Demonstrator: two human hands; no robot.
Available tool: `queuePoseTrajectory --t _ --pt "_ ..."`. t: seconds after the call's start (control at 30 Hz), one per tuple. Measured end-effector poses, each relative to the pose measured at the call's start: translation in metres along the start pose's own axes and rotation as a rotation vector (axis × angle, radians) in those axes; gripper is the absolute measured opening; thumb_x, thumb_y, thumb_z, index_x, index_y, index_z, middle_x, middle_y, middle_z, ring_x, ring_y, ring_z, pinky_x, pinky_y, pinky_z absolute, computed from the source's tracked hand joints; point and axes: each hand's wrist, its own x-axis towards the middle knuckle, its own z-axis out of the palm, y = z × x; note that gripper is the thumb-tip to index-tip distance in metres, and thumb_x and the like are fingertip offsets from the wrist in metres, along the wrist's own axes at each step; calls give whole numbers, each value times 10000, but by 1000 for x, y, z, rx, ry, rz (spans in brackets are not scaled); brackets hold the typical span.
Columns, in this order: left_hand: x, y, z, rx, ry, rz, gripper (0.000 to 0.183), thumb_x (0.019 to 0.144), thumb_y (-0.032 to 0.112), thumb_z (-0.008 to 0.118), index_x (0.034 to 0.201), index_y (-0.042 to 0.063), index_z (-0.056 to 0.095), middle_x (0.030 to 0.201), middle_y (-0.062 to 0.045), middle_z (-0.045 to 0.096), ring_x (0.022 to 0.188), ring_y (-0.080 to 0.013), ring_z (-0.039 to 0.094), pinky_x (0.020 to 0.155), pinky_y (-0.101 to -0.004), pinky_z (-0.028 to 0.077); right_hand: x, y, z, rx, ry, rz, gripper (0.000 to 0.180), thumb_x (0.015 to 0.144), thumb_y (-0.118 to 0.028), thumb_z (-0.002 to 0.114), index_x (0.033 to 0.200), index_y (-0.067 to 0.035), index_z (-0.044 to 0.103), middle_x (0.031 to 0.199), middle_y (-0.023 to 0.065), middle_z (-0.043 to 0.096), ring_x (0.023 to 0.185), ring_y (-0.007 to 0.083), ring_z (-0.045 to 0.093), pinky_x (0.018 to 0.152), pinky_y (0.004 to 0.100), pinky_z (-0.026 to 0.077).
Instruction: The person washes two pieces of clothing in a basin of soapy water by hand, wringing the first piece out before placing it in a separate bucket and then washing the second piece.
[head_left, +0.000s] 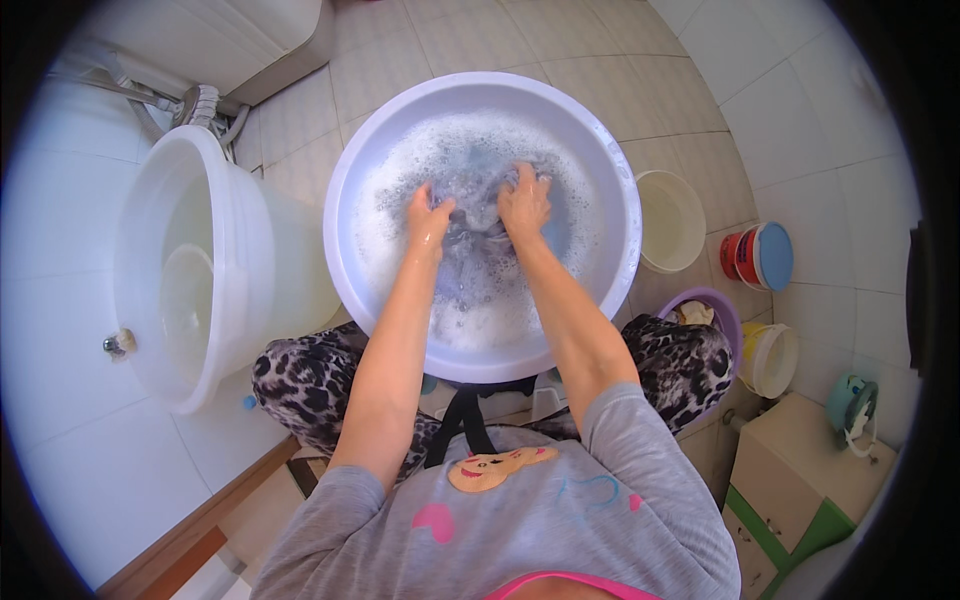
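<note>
A large pale lavender plastic basin holds foamy, soapy water between my knees. Grey-looking wet fabric lies partly under the suds in its middle. At the fabric's left side is my left hand, thumb and fingers bent, partly in the suds; its grip is not clear. My right hand is at the fabric's right side, its fingers curled over a wet, sudsy bit of it. Foam and water hide the fabric's shape and some of my fingertips.
To the left stands a tall white plastic tub with water and a smaller container inside. Right of the basin are a white bucket, a red bucket with a blue lid, a purple basin and a yellow bucket. A small cabinet stands lower right.
</note>
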Motion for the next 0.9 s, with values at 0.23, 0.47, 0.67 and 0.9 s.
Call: queuePoseTrajectory --t 0.23,0.47,0.67,0.9 --pt "2 10 -3 -978 -483 -223 377 825 332 494 1094 69 474 1009 -119 533 931 -242 509 807 -400 441 -71 -80 -61 511 -61 -472 160 588 -108 628 740 -79 584 834 139 513 647 282 542 508 324 435" --pt "-18 24 28 -1067 -310 -287 286 841 289 487 1009 59 511 903 -84 574 746 -181 568 682 -300 490 -61 -64 -42 254 4 -608 109 566 -164 645 583 -126 544 722 68 521 541 208 543 421 312 418" --pt "13 -15 26 -892 -101 -32 271 825 212 519 1038 47 506 944 -91 566 835 -210 553 733 -321 470 -13 -47 -23 186 88 -510 100 630 -212 628 620 -142 558 742 34 521 603 205 550 575 360 452" --pt "16 -27 4 583 349 664 337 736 159 606 1049 70 520 1050 -107 501 923 -257 513 807 -372 424 -8 -3 -18 -146 -165 -358 432 715 -281 626 1122 -193 510 1198 138 369 1083 323 380 816 452 403"
